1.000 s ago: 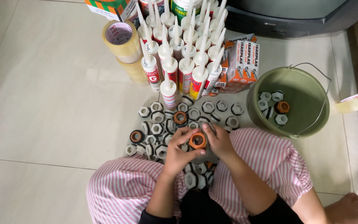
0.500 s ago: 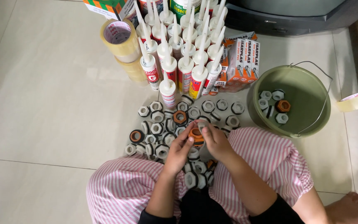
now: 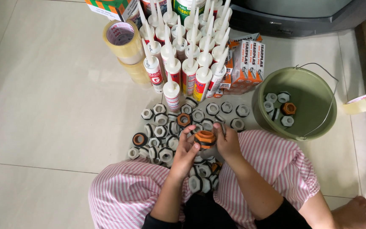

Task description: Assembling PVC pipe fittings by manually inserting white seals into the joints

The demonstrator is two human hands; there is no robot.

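While the person sits cross-legged on the tiled floor [image 3: 43, 127] in pink striped trousers [image 3: 119, 199], both hands meet over the lap on one orange hex fitting [image 3: 204, 138] with a black band. The left hand [image 3: 186, 151] has its fingers closed around the fitting's left side, thumb on top; the right hand [image 3: 226, 142] clamps the right side, fingertips curled over the rim. Judging by that two-sided grip, the step in hand looks like twisting the two halves of the fitting against each other, though whether it is being tightened or loosened cannot be told. The next move would call for a firm counter-turn, one hand bracing while the other rotates, with the part kept square so the thread does not jam.

Just beyond the hands, a heap of white and grey hex fittings [image 3: 166, 127] lies on the floor between the knees and outward, with a few orange ones among them. Farther right stands a green bucket [image 3: 314, 123] with a wire handle, a handful of fittings in its bottom. Beyond the heap stand upright sealant cartridges [image 3: 187, 55] with white nozzles, small orange-and-white boxes [image 3: 250, 59] beside them. Towards the far left of the floor sits a stack of clear packing tape rolls [image 3: 123, 42]; another tape roll [image 3: 363, 103] lies by the right edge.
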